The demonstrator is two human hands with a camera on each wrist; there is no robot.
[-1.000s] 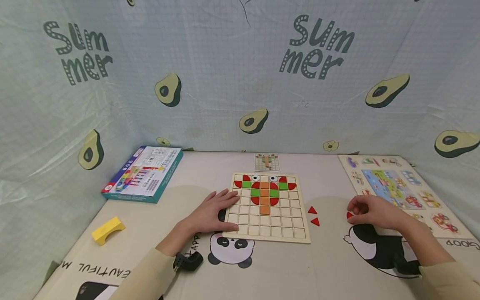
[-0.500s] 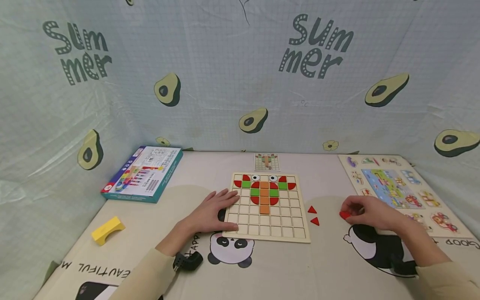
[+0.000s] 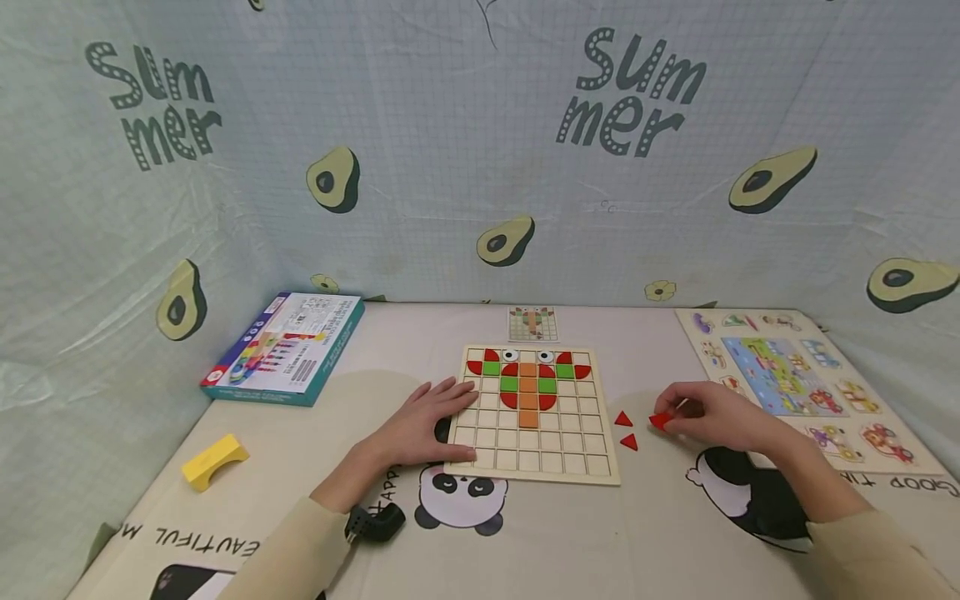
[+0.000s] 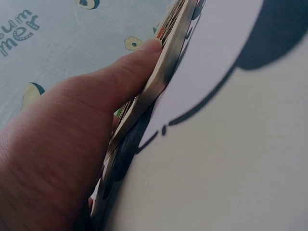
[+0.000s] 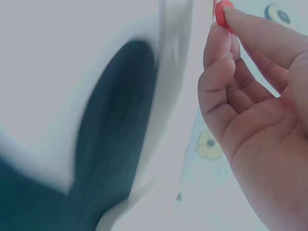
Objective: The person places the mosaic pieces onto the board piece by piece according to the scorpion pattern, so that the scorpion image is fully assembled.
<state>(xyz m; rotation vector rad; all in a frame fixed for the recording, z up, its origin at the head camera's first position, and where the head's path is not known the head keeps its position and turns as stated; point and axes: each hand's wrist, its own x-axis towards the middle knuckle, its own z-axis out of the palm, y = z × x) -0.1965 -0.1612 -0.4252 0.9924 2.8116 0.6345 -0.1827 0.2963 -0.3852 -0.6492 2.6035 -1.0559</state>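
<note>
A square wooden grid board (image 3: 542,463) lies on the table, with red, green and orange pieces and two eye pieces set in its upper rows. Spread over its left side, my left hand (image 3: 427,423) rests with extended fingers; in the left wrist view the thumb (image 4: 127,72) lies along the board's edge (image 4: 161,77). To the right of the board, my right hand (image 3: 716,412) pinches a small red piece (image 3: 660,421) between thumb and fingertips. The right wrist view shows this red piece (image 5: 223,13) too, its exact shape unclear. Two red triangles (image 3: 623,418) lie between board and right hand.
Behind the board lies a small pattern card (image 3: 533,324). A picture puzzle board (image 3: 810,383) is at the right, partly under the right forearm. At the left are a boxed toy set (image 3: 285,348) and a yellow arch block (image 3: 215,462).
My right hand has moved left toward the two red triangles, carrying the red piece, which shows more clearly now. The left hand and the grid board have stayed in place.
</note>
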